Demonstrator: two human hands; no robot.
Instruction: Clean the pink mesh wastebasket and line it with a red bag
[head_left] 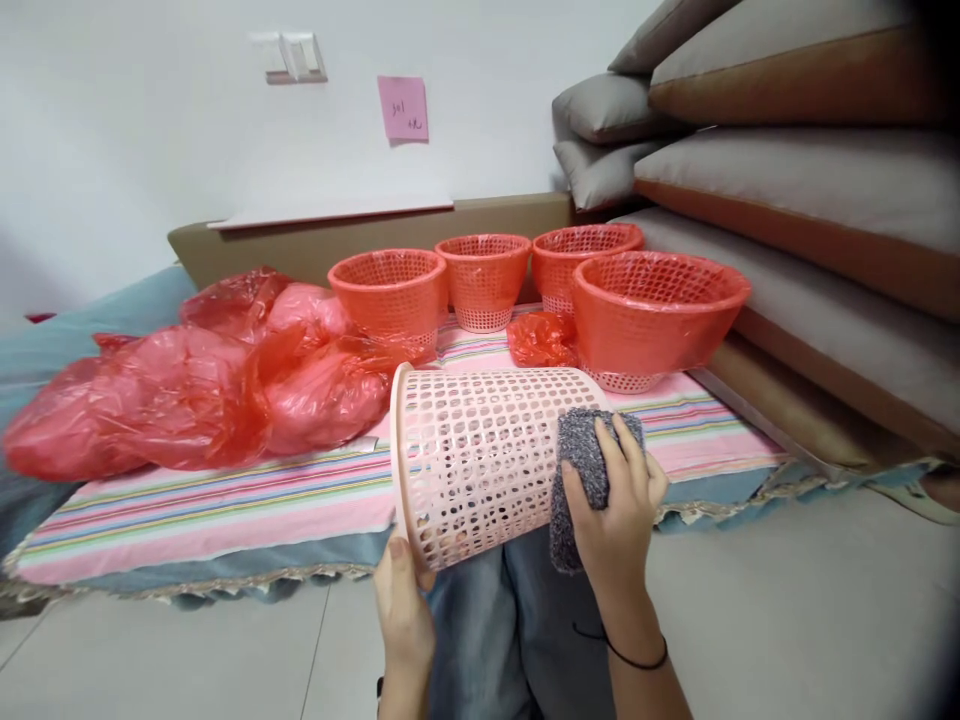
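Observation:
A pale pink perforated plastic wastebasket (487, 450) lies on its side in the air over my lap, its rim to the left and its base to the right. My left hand (405, 600) grips the lower part of the rim, with the thumb outside and the other fingers partly hidden. My right hand (619, 500) is closed on a grey scrubbing sponge (585, 460), which it presses against the base end of the wastebasket. Part of the sponge is covered by my fingers.
Several wastebaskets lined with red bags, such as the nearest basket (652, 320), stand along the back. Filled red plastic bags (187, 390) lie at left on a striped cloth (247, 510). A crumpled red bag (541, 340) lies between baskets. Stacked grey-brown cushions (795, 190) rise at right.

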